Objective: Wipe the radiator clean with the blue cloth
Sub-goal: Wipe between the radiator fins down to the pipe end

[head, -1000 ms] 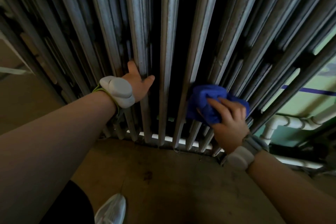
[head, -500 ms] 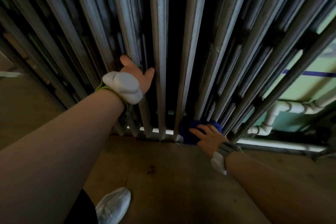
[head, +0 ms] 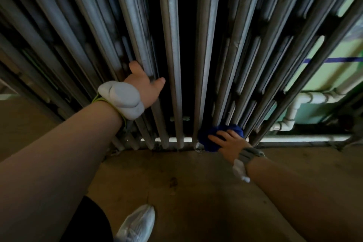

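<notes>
**Cloth at the foot of the radiator columns**

Head view, looking down along a tall column radiator of grey vertical tubes. The right hand presses the blue cloth against the lowest part of the tubes, just above the point where they meet the brown floor. Its fingers lie spread over the bunched cloth, slightly curled into the fabric; the thumb is hidden, so whether the cloth is pinched or only pressed cannot be told. The left hand is higher on the radiator, left of the cloth, with its palm against 1 tube; the thumb lies on one side of that tube and the fingers reach around the other side, out of sight behind it. Each wrist carries a pale grey band: the left wrist device is bulky and rounded, the right wrist device shows a grey strap. White pipes run along the green wall to the right of the radiator. Below the left forearm, 1 foot in a white shoe cover stands on the floor.
</notes>
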Demonstrator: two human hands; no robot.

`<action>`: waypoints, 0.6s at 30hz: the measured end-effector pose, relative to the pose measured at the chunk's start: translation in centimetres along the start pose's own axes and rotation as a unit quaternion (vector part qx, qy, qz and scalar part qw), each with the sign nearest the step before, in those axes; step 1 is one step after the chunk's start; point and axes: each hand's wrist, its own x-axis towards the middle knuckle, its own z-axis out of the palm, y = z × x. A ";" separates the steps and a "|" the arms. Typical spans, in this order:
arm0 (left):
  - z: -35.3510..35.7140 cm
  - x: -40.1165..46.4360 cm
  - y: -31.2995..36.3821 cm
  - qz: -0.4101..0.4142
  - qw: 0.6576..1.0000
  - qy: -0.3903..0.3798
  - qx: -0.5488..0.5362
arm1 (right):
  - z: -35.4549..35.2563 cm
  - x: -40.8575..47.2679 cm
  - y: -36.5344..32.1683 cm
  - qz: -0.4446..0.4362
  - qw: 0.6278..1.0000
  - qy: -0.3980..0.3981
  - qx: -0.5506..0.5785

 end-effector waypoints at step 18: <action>-5.8 0.3 -5.8 0.132 0.978 0.140 -0.077 | -13.4 -5.4 -0.4 0.146 0.880 0.408 0.194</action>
